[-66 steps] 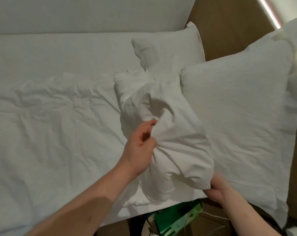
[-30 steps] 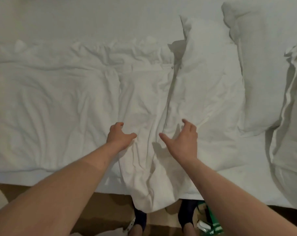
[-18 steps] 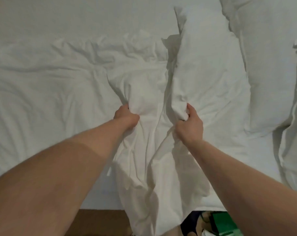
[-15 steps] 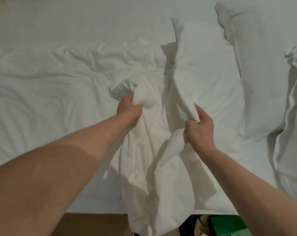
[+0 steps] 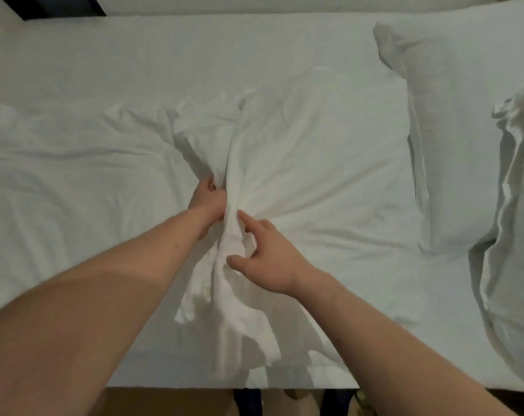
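A white pillow in a loose white pillowcase (image 5: 314, 163) lies on the bed in front of me. The slack end of the pillowcase (image 5: 233, 313) is bunched into a narrow rope that runs toward the bed's near edge. My left hand (image 5: 208, 199) grips the bunched fabric from the left, fingers curled into the folds. Just below it, my right hand (image 5: 266, 256) pinches the same gather between thumb and fingers.
A second white pillow (image 5: 452, 139) lies to the right, and a third pillow (image 5: 515, 235) leans at the far right edge. The rumpled white sheet (image 5: 74, 181) covers the bed to the left. The bed's near edge (image 5: 194, 385) borders the brown floor.
Both hands had held the pillowcase apart and lifted; now they have come together on one tight gather, and the pillow lies flat on the bed.
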A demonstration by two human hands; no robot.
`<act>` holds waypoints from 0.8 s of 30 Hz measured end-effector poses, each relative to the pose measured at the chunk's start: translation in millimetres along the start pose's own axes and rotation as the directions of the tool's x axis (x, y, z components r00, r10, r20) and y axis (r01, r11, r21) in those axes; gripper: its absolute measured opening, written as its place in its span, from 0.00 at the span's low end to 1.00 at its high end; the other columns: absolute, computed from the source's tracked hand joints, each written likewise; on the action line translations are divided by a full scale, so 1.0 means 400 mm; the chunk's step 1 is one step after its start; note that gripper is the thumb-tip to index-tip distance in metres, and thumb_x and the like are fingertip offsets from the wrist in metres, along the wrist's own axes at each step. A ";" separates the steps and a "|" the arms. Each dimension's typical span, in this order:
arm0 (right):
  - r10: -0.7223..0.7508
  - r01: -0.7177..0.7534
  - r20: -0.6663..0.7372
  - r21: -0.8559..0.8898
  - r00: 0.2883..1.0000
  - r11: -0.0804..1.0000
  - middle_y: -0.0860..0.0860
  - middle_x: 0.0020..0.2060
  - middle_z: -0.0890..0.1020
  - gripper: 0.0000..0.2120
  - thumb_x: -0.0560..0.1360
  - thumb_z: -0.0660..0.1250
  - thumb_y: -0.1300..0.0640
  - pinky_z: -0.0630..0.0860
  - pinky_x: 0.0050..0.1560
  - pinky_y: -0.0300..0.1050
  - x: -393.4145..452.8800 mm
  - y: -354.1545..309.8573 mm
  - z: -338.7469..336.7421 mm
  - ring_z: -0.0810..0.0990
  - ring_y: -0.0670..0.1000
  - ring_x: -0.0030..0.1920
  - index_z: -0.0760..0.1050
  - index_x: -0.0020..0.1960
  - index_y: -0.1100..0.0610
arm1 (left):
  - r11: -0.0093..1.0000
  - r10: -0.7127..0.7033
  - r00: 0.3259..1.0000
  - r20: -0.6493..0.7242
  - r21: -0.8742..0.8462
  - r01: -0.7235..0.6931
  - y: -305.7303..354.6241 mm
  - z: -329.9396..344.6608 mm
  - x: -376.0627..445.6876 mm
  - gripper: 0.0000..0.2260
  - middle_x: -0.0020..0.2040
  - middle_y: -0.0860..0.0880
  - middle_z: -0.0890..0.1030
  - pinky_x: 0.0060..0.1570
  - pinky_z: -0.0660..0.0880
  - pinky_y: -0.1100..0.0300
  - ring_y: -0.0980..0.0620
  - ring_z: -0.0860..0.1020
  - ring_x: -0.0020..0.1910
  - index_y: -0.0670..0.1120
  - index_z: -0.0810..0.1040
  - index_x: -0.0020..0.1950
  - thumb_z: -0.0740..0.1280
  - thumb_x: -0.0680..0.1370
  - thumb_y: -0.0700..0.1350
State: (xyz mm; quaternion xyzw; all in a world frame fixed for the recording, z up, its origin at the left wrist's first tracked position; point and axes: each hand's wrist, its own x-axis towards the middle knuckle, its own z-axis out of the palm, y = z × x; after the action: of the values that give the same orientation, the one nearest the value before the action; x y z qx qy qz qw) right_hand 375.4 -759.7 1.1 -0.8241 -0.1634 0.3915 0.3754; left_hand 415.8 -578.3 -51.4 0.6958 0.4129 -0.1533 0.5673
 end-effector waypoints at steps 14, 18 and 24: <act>0.245 -0.262 -0.127 -0.143 0.961 0.954 0.47 0.69 0.65 0.35 0.73 0.71 0.52 0.71 0.70 0.46 -0.229 0.288 0.210 0.72 0.51 0.66 0.63 0.78 0.48 | 0.803 -0.155 0.988 -0.027 0.579 0.142 -0.355 0.103 -0.297 0.23 0.61 0.51 0.76 0.63 0.74 0.52 0.48 0.78 0.61 0.57 0.77 0.60 0.74 0.69 0.64; 0.153 -0.184 -0.170 -0.185 0.974 0.966 0.48 0.70 0.65 0.41 0.70 0.75 0.44 0.72 0.69 0.47 -0.221 0.268 0.195 0.72 0.51 0.65 0.61 0.79 0.47 | 0.943 -0.022 0.999 0.047 0.331 0.005 -0.325 0.118 -0.322 0.04 0.52 0.52 0.81 0.58 0.77 0.51 0.48 0.81 0.53 0.56 0.77 0.44 0.70 0.77 0.52; -0.091 -0.080 -0.320 -0.484 0.943 0.871 0.46 0.65 0.71 0.42 0.67 0.73 0.34 0.73 0.58 0.52 -0.255 0.261 0.175 0.70 0.52 0.60 0.65 0.77 0.44 | 0.961 0.267 0.953 -0.140 0.112 -0.253 -0.258 -0.011 -0.390 0.03 0.40 0.50 0.80 0.39 0.71 0.68 0.54 0.78 0.40 0.47 0.73 0.51 0.65 0.83 0.46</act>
State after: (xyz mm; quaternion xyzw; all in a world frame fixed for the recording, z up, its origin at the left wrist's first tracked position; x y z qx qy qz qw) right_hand 253.7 -852.2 -52.5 -0.9457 -0.1940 0.1913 0.1774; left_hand 241.9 -635.0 -12.0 0.7794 0.3526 -0.0422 0.5162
